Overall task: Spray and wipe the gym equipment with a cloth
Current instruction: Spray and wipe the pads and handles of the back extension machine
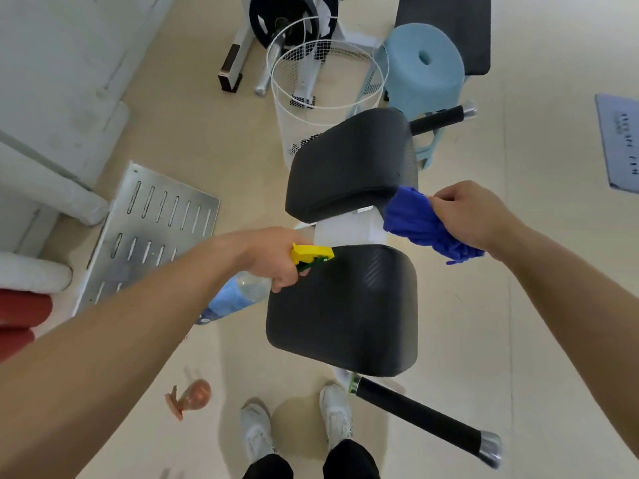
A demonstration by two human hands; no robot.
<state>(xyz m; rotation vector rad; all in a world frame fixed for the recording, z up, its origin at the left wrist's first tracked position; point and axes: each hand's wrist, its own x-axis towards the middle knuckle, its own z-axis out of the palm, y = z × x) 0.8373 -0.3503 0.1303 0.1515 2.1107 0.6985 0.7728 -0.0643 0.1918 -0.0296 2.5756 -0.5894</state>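
Observation:
Two black padded cushions of a gym bench stand before me, the near pad (342, 312) and the far pad (349, 164), joined by a white frame (345, 229). My left hand (273, 257) grips a clear spray bottle (235, 299) with a yellow-and-green trigger head (311, 255), its nozzle at the near pad's upper left corner. My right hand (473, 212) holds a bunched blue cloth (422, 226) in the air beside the far pad's right edge.
A white wire basket (321, 98) and a light blue stool (425, 70) stand behind the bench. A slotted metal plate (152, 229) lies at left. Black foam handles (418, 413) stick out at the near right. A brown object (193, 395) lies on the floor by my shoes (256, 433).

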